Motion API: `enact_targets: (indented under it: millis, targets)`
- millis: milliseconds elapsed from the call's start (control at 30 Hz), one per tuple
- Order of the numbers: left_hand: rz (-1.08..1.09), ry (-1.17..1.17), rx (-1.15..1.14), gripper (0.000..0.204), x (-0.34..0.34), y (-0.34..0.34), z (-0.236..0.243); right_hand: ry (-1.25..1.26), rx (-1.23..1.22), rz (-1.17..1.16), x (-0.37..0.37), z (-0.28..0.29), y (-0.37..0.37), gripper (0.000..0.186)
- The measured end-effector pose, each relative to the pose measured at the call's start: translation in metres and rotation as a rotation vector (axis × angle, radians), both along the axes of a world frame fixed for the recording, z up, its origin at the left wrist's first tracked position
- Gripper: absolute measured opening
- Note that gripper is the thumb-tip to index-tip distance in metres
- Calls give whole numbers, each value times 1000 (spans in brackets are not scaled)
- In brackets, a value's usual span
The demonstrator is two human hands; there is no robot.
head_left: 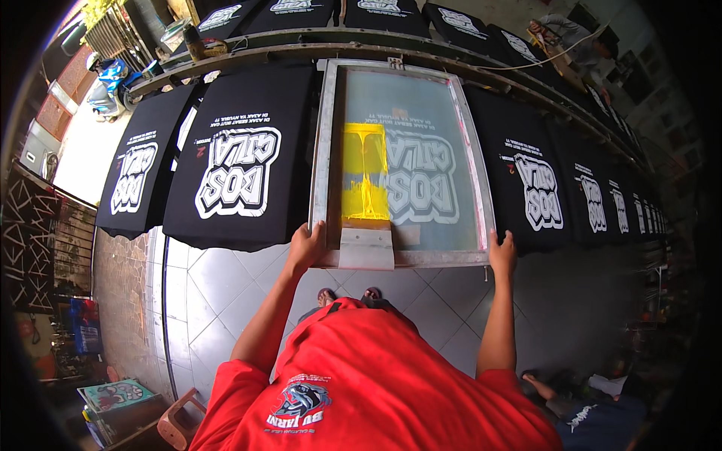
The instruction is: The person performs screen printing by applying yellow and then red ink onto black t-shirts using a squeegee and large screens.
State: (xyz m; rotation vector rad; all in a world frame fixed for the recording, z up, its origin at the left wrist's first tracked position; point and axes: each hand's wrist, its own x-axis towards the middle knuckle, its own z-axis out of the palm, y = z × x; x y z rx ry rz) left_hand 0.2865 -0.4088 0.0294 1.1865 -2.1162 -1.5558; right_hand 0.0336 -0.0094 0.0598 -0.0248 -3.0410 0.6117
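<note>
apparently at the placing-or-lifting step, gripping the frame (444,259), in line between black shirts (237,158), with left hand (305,245) and right hand (502,252) curled at its near corners, calling next for level handling clear of yellow ink (364,143).

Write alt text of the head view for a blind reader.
A person's left hand and right hand are at the near corners of a grey-framed, rectangular mesh screen. A glossy yellow patch marks its left half; black, white-printed fabric pieces flank it.

Shirts (237,154) flank the frame (444,258), its near side open
</note>
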Motion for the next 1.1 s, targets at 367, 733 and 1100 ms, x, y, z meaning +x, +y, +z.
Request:
enact_targets:
  millis: [367, 733, 1100]
  targets:
    - [8, 42, -80, 45, 32, -12, 40, -40, -240, -26, 13, 21, -13, 65]
    - [35, 117, 83, 31, 190, -186, 79, 76, -397, 54, 178, 22, -179, 54]
    - [24, -43, -67, 37, 358, -397, 65, -71, -345, 76, 330, 27, -403, 51]
